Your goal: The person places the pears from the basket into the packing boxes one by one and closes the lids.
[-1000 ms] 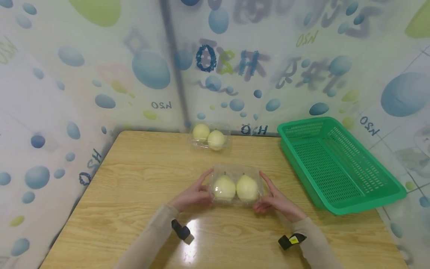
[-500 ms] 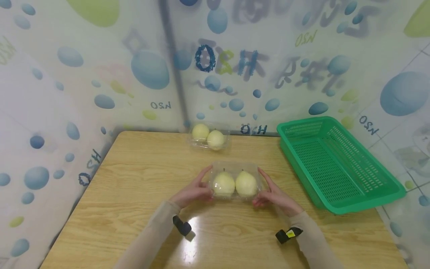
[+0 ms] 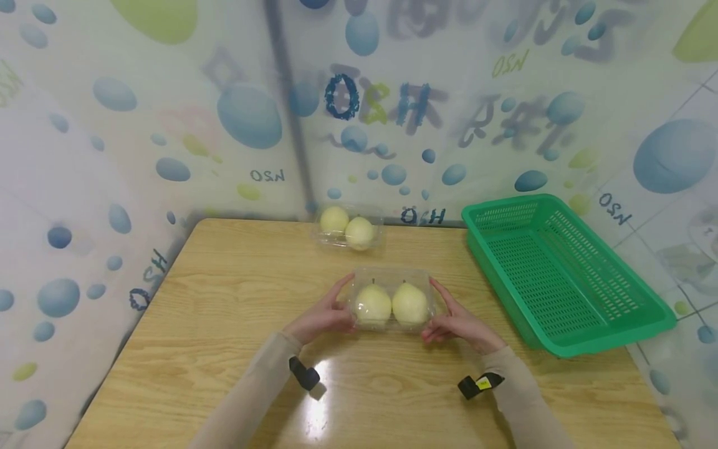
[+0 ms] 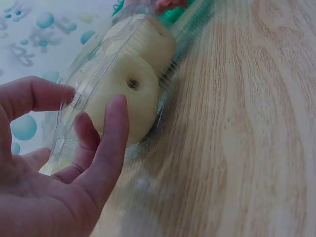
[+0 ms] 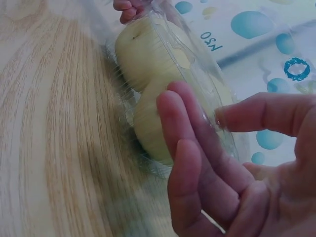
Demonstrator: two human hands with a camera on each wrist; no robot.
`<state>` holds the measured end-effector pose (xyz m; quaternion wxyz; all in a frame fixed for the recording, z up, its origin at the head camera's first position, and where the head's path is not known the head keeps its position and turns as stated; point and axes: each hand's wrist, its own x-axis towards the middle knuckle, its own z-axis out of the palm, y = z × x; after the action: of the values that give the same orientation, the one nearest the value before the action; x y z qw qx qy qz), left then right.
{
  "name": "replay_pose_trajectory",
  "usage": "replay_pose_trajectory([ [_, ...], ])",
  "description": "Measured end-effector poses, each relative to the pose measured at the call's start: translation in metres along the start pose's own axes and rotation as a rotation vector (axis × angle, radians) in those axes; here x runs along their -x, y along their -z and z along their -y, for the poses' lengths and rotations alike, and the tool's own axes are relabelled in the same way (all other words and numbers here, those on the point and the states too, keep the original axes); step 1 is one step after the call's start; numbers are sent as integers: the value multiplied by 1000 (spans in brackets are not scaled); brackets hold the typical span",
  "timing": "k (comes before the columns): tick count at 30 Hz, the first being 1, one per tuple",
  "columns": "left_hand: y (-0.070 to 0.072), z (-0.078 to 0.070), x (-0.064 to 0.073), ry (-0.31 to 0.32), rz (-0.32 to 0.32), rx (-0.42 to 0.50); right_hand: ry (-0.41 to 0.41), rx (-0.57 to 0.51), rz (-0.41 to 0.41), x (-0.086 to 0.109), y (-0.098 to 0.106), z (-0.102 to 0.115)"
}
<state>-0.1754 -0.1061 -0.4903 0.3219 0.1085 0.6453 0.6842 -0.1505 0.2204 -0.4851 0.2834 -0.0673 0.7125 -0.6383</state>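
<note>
A clear plastic clamshell box (image 3: 391, 279) with two pale yellow pears (image 3: 373, 304) in it is held between both hands over the middle of the wooden table. At its left end, my left hand (image 3: 324, 318) grips the edge with thumb and fingers; the left wrist view shows these fingers (image 4: 114, 123) against the clear wall. The right end is gripped likewise by my right hand (image 3: 461, 325), with fingers (image 5: 177, 118) bent against the box in the right wrist view. Whether the box's underside touches the table, I cannot tell.
Near the wall, a second clear clamshell box (image 3: 349, 239) with two pears stands at the table's back edge. A green slotted plastic basket (image 3: 507, 305) sits on the right. The patterned wall covering (image 3: 224, 174) closes off the wooden table (image 3: 224, 280) behind.
Both hands and the box between them have shifted slightly away from me, toward the back of the table. The other box and the basket have stayed put.
</note>
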Motion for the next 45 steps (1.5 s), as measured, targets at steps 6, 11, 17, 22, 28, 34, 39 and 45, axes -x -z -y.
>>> replay_pose_trajectory([
  [6,0,0,1,-15,15,-21,18,-14,13,1,2,-1],
  [11,0,-1,3,-2,20,-34,34,-63,47,-1,4,-4],
  [17,0,-1,2,8,20,-36,36,-149,86,-2,6,-10],
  [22,-1,1,2,5,18,5,32,-168,92,-2,6,-11],
  [28,-3,4,1,-9,15,67,26,-172,93,-2,6,-11],
  [34,-6,5,0,-18,-13,72,6,-157,78,-1,5,-9],
  [39,-10,4,0,-13,-38,65,-9,-111,55,1,4,-5],
  [45,-9,4,0,-28,-22,58,-22,-66,33,3,2,0],
])
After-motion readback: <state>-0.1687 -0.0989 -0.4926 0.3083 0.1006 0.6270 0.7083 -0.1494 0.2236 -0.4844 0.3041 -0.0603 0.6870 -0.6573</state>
